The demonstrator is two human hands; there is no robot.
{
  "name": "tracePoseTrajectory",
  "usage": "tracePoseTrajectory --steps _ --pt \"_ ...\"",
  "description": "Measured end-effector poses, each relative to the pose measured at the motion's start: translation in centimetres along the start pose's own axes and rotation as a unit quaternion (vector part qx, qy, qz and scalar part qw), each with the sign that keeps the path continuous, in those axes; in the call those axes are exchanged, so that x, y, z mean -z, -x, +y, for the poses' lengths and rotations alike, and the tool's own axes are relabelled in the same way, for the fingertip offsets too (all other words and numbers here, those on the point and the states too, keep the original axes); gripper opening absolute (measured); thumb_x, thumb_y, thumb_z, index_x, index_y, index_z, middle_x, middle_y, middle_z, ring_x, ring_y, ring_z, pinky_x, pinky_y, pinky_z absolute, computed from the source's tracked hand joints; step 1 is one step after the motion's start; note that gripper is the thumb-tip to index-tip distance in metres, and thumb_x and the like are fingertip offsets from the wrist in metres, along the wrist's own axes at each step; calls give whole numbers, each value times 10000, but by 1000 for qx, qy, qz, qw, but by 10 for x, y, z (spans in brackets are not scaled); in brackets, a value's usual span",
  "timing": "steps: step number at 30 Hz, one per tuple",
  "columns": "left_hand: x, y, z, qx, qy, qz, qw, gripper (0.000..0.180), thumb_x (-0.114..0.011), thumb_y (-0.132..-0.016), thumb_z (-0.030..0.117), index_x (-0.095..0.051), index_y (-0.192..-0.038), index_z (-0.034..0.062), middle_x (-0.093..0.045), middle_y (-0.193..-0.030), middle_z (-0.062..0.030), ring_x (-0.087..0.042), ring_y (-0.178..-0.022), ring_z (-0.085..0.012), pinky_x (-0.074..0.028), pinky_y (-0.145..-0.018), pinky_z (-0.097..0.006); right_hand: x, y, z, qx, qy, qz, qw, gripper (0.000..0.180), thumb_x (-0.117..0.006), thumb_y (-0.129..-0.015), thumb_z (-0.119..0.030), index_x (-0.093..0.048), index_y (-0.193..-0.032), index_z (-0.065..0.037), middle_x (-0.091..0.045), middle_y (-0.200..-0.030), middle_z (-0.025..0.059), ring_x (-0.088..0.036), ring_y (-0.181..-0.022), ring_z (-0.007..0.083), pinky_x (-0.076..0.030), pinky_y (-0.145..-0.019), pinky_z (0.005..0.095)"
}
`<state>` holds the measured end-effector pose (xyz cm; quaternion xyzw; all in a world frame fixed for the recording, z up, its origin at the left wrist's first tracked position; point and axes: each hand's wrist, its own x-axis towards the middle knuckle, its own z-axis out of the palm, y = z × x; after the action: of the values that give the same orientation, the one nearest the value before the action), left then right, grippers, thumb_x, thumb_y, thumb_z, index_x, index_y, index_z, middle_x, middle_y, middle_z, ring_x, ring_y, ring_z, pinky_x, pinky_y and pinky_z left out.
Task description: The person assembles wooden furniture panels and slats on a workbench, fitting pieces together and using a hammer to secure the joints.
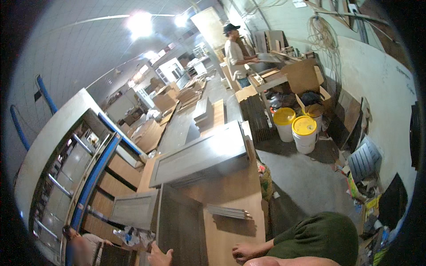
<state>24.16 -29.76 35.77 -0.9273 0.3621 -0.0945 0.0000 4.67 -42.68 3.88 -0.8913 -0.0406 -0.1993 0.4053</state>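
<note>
Dark panel (183, 224) sits beside left hand (159, 256); wall (382, 84) bears writing (404, 71).

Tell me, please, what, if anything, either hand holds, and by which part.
Nothing shows in the right hand; whether the left hand holds the dark panel cannot be told.

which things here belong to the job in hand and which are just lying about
Probably in use:
- dark grey panel, by the left hand
- wooden surface, by the right hand
- bundle of grey strips
- stacked framed panels

Seemingly lying about:
- yellow-lidded buckets
- open cardboard box
- coiled cable on the wall
</note>
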Motion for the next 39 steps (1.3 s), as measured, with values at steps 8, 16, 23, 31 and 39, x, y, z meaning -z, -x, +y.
tracePoseTrajectory --steps 8,16,23,31,39 --pt "-2 101 -61 146 1 19 989 651 -748 -695 371 -461 -1214 103 -655 -823 -155 -634 -795 -328 -475 -686 -420 21 -7 -16 -73 -84 -74 991 272 -656 -805 -254 -638 -988 -53 -644 -915 105 -626 -839 248 -497 -740 351" --pt "13 279 -73 222 -45 112 967 291 -725 -643 202 -642 -911 123 -662 -806 -107 -625 -735 -273 -440 -672 -384 87 -112 -46 -195 -521 175 812 530 -481 -871 -529 -444 -1211 -124 -487 -967 21 -479 -812 144 -409 -723 298" --pt "-74 384 -7 347 33 154 924 348 -653 -530 21 -651 -858 139 -625 -850 -22 -586 -874 -239 -381 -851 -382 110 -131 53 -324 -723 -69 606 965 -420 -789 -724 -170 -1439 -57 -397 -1311 197 -477 -1127 271 -371 -977 388" --pt "-143 446 47 641 12 323 696 729 -669 -589 3 -428 -1269 98 -372 -1327 -143 -332 -1245 -299 -297 -1014 -475 56 -82 56 -349 -536 -196 743 632 -445 -916 -450 -421 -1300 51 -482 -1274 165 -481 -1166 256 -446 -915 389" --pt "-164 458 15 353 672 643 99 645 -485 -876 505 -370 -1341 74 -437 -1310 -134 -421 -1181 -318 -348 -992 -451 74 -58 54 -331 -348 -190 856 507 -486 -913 -293 -447 -1289 46 -396 -1382 114 -334 -1295 229 -228 -1083 348"
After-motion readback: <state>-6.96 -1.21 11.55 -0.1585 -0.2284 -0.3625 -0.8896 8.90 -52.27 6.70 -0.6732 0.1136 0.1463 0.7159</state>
